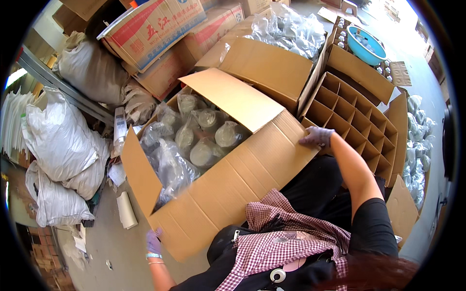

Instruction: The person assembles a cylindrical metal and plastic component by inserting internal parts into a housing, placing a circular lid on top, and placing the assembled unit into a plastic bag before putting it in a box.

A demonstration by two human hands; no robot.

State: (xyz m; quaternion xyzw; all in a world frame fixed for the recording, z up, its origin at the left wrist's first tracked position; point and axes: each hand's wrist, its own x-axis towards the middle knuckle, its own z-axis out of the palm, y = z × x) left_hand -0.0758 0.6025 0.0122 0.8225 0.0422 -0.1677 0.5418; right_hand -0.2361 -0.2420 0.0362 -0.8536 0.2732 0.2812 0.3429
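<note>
In front of me stands an open cardboard box filled with several round objects wrapped in clear plastic bags; what they are under the wrap I cannot make out. Its wide near flap is folded out toward my lap. My left hand, in a thin purplish glove, grips that flap at its left corner. At the flap's right end, my gloved right hand has its fingers closed on the edge. The far flap and the left flap also stand open.
To the right is a box with cardboard dividers. Behind it, a blue basin sits on a carton of bottles. Plastic-wrapped items fill another box at the back. White sacks lie at left, and a paper roll is on the floor.
</note>
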